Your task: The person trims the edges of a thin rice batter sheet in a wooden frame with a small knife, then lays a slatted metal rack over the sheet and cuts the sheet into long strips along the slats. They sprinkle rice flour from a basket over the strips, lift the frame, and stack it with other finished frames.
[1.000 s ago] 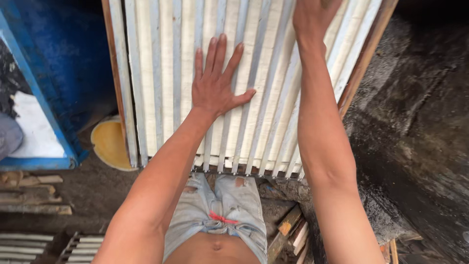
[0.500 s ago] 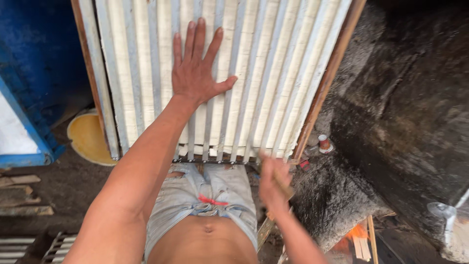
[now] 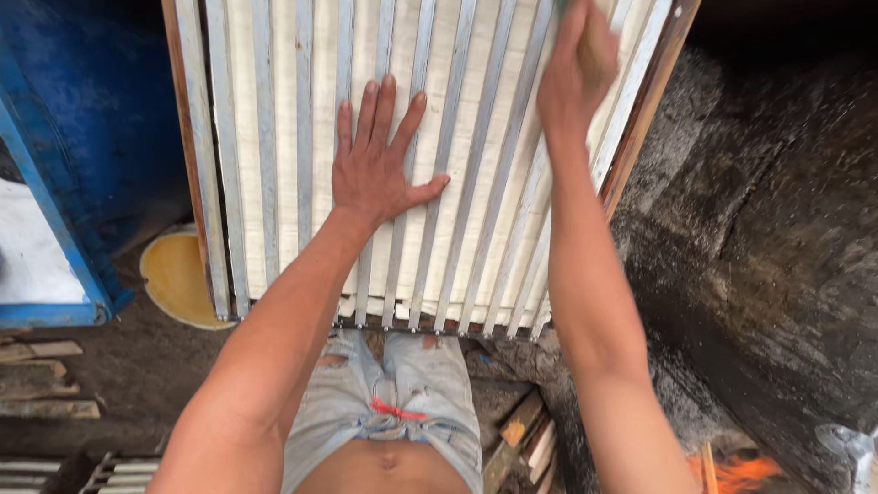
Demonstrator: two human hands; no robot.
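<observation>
Slatted metal rack [image 3: 274,137] over dark, sooty ground [image 3: 759,274]

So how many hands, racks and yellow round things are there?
Hands: 2, the left hand flat on the slats and the right hand further up
Rack: 1
Yellow disc: 1
Total: 4
</observation>
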